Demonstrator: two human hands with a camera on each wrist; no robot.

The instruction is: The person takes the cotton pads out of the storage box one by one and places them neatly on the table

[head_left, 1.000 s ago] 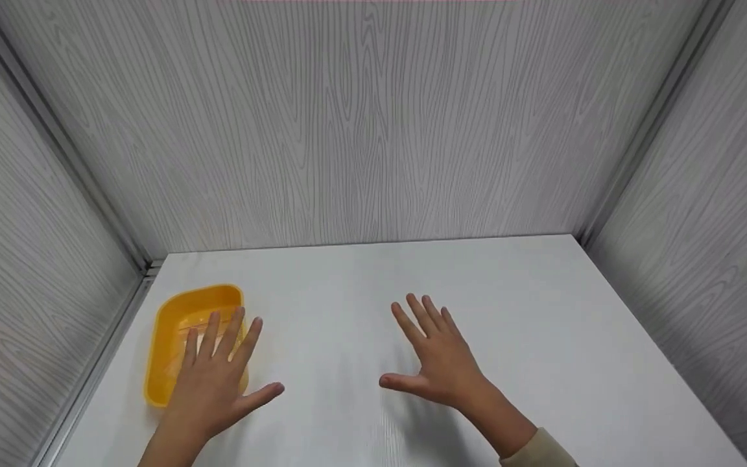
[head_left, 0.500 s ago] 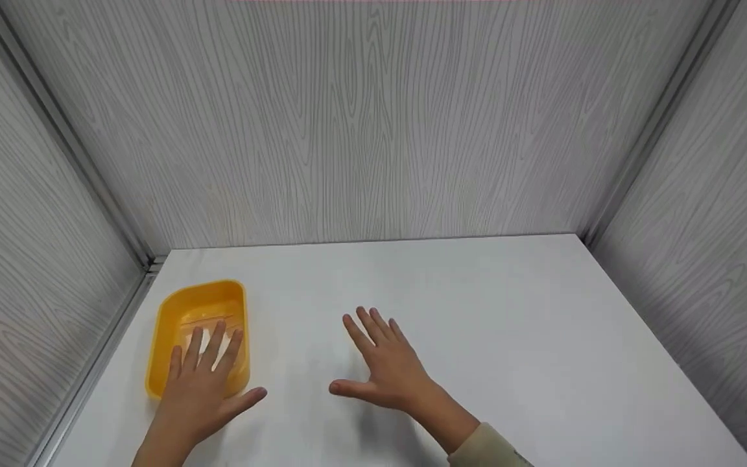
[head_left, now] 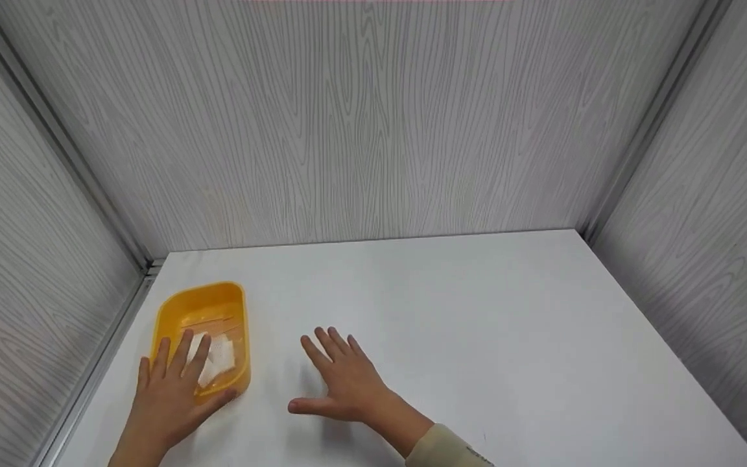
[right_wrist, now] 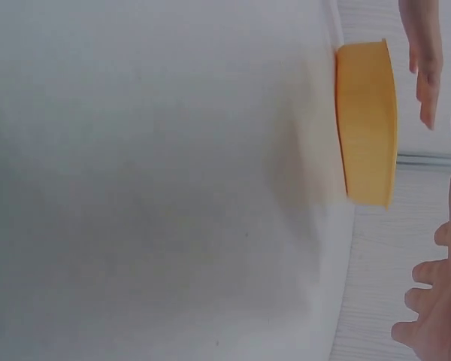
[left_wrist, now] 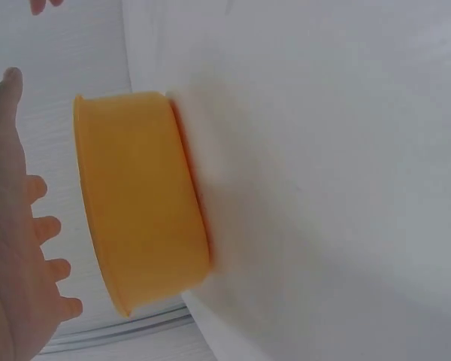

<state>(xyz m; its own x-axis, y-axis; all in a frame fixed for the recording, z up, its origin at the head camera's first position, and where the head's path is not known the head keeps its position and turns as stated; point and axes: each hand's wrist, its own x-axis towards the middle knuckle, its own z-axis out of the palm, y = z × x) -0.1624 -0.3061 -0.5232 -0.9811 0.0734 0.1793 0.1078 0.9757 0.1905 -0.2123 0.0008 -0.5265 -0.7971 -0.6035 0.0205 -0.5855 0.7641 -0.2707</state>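
A yellow plastic basin point(head_left: 238, 324) stands at the left of the white table, with a white folded piece point(head_left: 221, 355) and some thin clear or pale material on its bottom. My left hand point(head_left: 165, 399), fingers spread, hovers over the basin's near left part and hides some of it. In the left wrist view that hand point(left_wrist: 15, 226) is above the rim of the basin point(left_wrist: 143, 203), apart from it. To the right of the basin my right hand point(head_left: 346, 383) is held over the table, fingers straight and thumb out, holding nothing.
The white table point(head_left: 477, 337) is bounded by grey wood-grain panels at the back point(head_left: 360, 130), left and right. A metal rail point(head_left: 104, 344) runs along the left edge. A pale sleeve point(head_left: 445, 447) covers the right forearm.
My right hand has moved left across the table, toward the basin. My left hand has shifted left and a little down, uncovering more of the white piece. The basin has stayed in place.
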